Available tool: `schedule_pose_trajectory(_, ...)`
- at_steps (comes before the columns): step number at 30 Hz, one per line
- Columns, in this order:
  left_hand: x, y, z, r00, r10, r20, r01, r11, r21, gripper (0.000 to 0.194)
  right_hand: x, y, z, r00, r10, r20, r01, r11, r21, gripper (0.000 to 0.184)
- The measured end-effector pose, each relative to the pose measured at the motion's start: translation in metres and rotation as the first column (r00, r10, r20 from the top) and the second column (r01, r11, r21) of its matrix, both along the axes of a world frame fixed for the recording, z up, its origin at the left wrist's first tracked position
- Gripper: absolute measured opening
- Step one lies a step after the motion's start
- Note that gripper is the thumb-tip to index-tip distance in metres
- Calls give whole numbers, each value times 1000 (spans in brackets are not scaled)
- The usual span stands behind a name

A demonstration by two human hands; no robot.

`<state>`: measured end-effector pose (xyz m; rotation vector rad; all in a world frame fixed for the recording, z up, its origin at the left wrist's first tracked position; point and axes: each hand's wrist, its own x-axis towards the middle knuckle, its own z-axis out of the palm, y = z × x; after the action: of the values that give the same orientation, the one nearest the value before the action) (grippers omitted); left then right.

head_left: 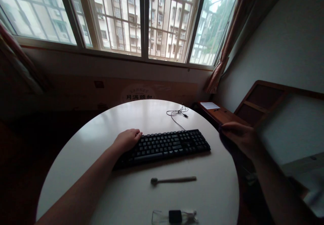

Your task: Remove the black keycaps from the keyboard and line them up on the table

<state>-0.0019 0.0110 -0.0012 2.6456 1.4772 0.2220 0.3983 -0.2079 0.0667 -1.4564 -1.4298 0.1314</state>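
The left hand [128, 139] and forearm cover the left end of the keyboard [174, 142], whose key legends are too small to read. The dark item [224, 138] pinched in the right hand [241, 139] is too dim and blurred to identify. The bottom edge cuts off the tabletop [215, 194] and the black block [175, 217]; writing on the paper [210, 105] is illegible.
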Motion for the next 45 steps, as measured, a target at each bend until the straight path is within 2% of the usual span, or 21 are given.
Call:
schedule_pose_trajectory(3,0,0,0,1000,9,5,-9,1000,-4,41,-30,26,-34,950,215,225,-206,976,-64,15)
schedule_pose_trajectory(6,-1,0,-1,1000,15,13,-15,1000,-8,40,-54,48,-53,867,321,381,-299,947,-119,15)
schedule_pose_trajectory(10,0,-1,0,1000,6,10,-6,1000,-18,41,-68,61,-64,741,323,588,-284,945,-162,12)
schedule_pose_trajectory(12,0,-1,1,1000,4,0,-4,1000,-30,42,-70,61,-69,711,292,640,-242,956,-167,11)
schedule_pose_trajectory(17,2,0,2,1000,6,-9,-6,999,-46,40,-71,56,-81,710,302,636,-201,953,-228,18)
schedule_pose_trajectory(21,2,0,2,1000,3,-4,-3,999,-54,39,-72,54,-82,715,331,615,-207,941,-267,20)
schedule_pose_trajectory(26,2,-2,5,1000,8,1,-8,997,-74,41,-70,55,-82,741,236,629,-125,968,-216,18)
schedule_pose_trajectory(32,1,0,5,1000,2,18,-1,996,-86,41,-54,57,-85,768,177,615,-115,984,-139,20)
schedule_pose_trajectory(40,3,-2,7,1000,2,12,-1,996,-87,42,-43,58,-86,820,189,541,-101,977,-188,17)
schedule_pose_trajectory(45,2,-1,5,1000,6,26,-3,996,-85,42,-46,58,-85,809,246,534,-164,967,-197,24)
